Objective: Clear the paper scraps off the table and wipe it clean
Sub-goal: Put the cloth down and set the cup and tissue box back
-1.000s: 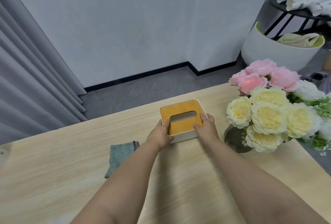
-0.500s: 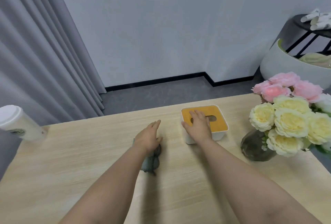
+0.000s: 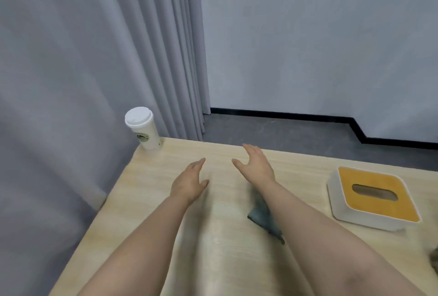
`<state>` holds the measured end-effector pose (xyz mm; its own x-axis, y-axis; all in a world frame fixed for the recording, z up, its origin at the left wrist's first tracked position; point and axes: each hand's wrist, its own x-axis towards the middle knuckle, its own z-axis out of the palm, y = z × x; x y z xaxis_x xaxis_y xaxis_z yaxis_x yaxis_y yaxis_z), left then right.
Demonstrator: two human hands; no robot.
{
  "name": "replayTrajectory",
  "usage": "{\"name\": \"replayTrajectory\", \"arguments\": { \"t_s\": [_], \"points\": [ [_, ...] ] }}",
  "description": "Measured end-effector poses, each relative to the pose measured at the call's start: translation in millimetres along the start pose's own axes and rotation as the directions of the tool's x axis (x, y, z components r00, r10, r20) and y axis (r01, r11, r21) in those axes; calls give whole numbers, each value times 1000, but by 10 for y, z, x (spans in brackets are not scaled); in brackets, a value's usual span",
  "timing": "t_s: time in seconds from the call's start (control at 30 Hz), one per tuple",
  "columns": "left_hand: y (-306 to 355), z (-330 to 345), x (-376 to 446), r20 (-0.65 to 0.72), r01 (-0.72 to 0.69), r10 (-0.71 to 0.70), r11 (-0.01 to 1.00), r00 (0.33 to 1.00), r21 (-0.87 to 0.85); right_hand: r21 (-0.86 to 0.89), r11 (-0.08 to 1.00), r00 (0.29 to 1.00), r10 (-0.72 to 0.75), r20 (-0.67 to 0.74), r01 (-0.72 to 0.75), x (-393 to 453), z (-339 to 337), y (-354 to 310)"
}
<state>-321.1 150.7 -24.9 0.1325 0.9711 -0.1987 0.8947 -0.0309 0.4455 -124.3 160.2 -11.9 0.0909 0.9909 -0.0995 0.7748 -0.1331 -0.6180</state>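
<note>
Nearest, a dark cloth [image 3: 265, 218] lies on the table [image 3: 147, 191], partly under the right forearm. No paper scraps show on the visible wood. Further out, the left hand [image 3: 188, 183] and right hand [image 3: 256, 165] hover with fingers straight and spread, holding nothing; whether the palms touch the wood is hard to tell. To the right sits a tissue box [image 3: 372, 197]; at the far left corner, a lidded cup [image 3: 143, 128]. Wiping would probably go best if one hand took up the cloth and the cup were lifted aside.

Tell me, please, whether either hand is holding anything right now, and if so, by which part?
Nothing is held. The left hand and right hand are both open over the table; the cloth lies partly under the right forearm, ungripped.
</note>
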Motion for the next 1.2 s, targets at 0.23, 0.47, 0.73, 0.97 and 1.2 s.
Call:
{"name": "replayTrajectory", "arguments": {
  "t_s": [0.23,0.47,0.73,0.97,1.2],
  "points": [
    [-959,-427,170,-60,177,-183,980,981,-90,-19,997,994,-67,89,69,438,686,-793],
    [-1700,-616,555,-68,294,-309,940,948,-171,26,995,984,-101,149,99,943,1372,-1400],
    [-2194,-621,1118,-64,258,-321,850,945,-459,244,969,968,-38,249,-25,1431,2013,-1874],
    [-2086,-803,1363,-98,107,-211,780,973,-617,513,851,972,-11,233,-114,1476,2105,-1986],
    [-1721,-800,1097,-109,17,-107,786,988,-618,528,841,985,28,170,-116,1131,1748,-1753]
  ]
}}
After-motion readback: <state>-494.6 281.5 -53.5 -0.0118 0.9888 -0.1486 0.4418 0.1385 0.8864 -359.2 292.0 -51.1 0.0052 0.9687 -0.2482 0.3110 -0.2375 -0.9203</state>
